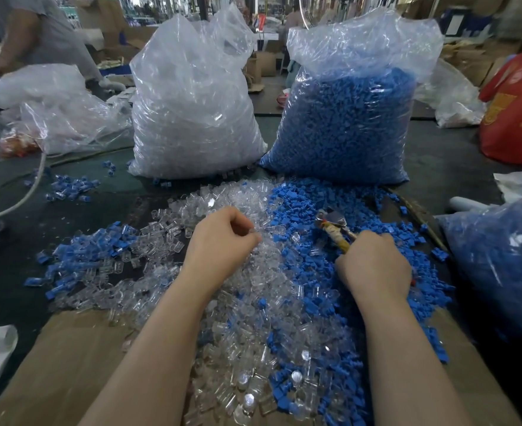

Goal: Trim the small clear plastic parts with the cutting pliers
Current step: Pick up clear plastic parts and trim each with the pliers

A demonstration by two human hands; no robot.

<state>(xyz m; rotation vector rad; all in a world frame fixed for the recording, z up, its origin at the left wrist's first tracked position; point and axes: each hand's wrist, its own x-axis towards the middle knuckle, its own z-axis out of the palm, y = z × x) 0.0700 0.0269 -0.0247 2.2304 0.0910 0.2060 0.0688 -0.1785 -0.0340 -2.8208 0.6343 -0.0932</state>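
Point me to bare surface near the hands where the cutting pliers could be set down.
Bare brown cardboard lies left of the left forearm, below the clear parts. Dark table between that pile and the clear bag is mostly open. Around the right hand gripping the cutting pliers, blue parts crowd everything.

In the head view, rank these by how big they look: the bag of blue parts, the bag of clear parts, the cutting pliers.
1-2. Big clear plastic bag of blue parts and big clear plastic bag of clear parts: look alike, no ranking.
3. Yellow-handled metal cutting pliers, held by the right hand: smallest, partly hidden.
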